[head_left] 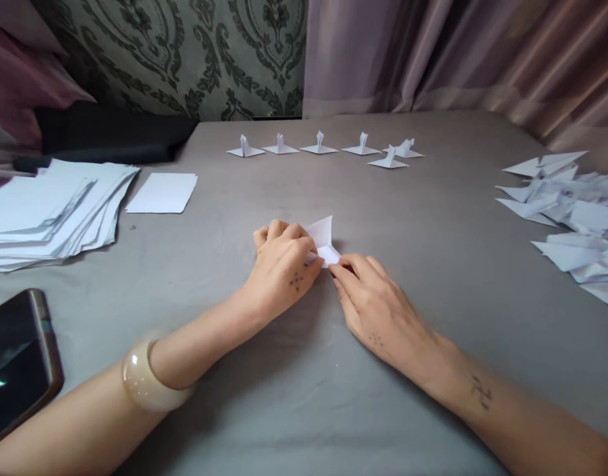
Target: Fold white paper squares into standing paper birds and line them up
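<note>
A small piece of folded white paper [322, 233] is held between my two hands near the middle of the table. My left hand [287, 258] curls over its left side, with fingers closed and the thumb against the near edge. At the near right corner, my right hand [371, 297] pinches the paper between thumb and fingertips. One pointed flap stands up at the back, and a creased flat part shows between the hands. The rest of the sheet is hidden under my left fingers.
Several folded paper figures [319, 144] stand in a row at the back. A heap of folded paper [576, 211] lies at right. On the left are a paper stack [61, 205], a separate square sheet [162, 193], black cloth [110, 135] and a phone [16, 363].
</note>
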